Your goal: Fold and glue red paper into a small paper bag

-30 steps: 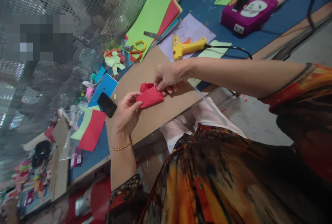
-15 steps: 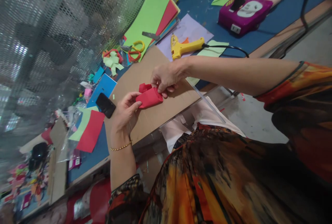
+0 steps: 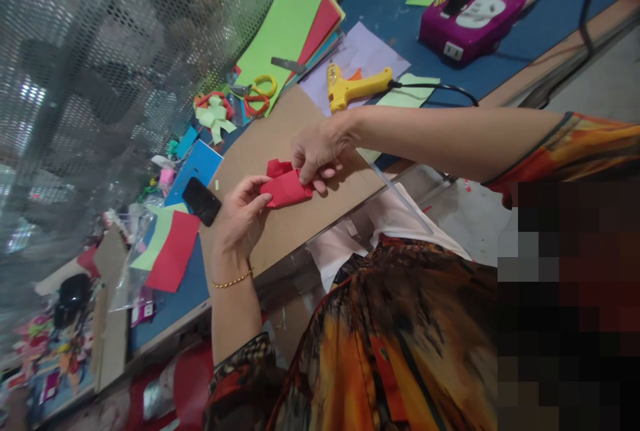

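A small folded red paper piece (image 3: 285,190), shaped like a flat pouch, is held low over a brown cardboard sheet (image 3: 285,118). My left hand (image 3: 243,213) pinches its left end between thumb and fingers. At the opposite end, the thumb and forefinger of my right hand (image 3: 317,154) close on the upper right edge, and the other fingers curl beneath. A red flap stands up behind the piece. Its inside and the fingertips behind it are hidden.
Beyond my right hand lie a yellow glue gun (image 3: 357,86) with a black cord, scissors (image 3: 257,96) and green paper (image 3: 290,18). A purple power socket (image 3: 470,24) is at the far right. Left are a black phone (image 3: 201,201) and red paper (image 3: 173,251).
My right thumb and fingers have shifted slightly on the red paper's right end, and that end's edge looks folded differently. My left hand keeps its hold.
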Demonstrator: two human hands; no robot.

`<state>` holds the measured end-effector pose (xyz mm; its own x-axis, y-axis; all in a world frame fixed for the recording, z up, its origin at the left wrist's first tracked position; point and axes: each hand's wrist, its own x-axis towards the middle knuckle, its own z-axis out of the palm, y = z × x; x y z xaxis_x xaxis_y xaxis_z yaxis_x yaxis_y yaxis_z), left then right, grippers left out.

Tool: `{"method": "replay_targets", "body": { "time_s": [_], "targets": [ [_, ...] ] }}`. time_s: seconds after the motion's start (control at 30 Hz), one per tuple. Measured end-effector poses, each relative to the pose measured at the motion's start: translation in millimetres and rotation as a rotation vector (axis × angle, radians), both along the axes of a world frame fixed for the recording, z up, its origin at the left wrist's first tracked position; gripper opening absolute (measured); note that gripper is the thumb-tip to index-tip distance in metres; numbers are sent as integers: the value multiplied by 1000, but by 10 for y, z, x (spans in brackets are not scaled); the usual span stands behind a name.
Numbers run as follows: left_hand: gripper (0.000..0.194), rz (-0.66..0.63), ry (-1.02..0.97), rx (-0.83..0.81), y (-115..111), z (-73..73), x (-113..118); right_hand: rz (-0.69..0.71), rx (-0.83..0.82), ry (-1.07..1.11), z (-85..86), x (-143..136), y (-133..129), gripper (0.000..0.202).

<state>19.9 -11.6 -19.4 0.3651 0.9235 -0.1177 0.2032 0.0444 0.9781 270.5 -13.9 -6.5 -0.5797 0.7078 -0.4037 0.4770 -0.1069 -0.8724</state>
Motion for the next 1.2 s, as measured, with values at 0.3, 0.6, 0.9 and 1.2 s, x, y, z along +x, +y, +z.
{"method": "replay_targets", "body": {
  "time_s": [0.3, 0.6, 0.9, 1.2],
  "targets": [
    [27, -101, 133, 170, 213, -112, -202, -106, -286, 15, 53, -11, -13, 33],
    [29, -22, 52, 141, 68, -103, -100, -64, -318, 22, 87, -21, -2, 34],
    [31, -13, 61, 159, 48, -119, -124, -147, -146, 65, 3, -96, -72, 22],
    [16, -326, 512, 539, 316, 34, -111, -31, -78, 81, 0, -99, -90, 23]
  ]
}}
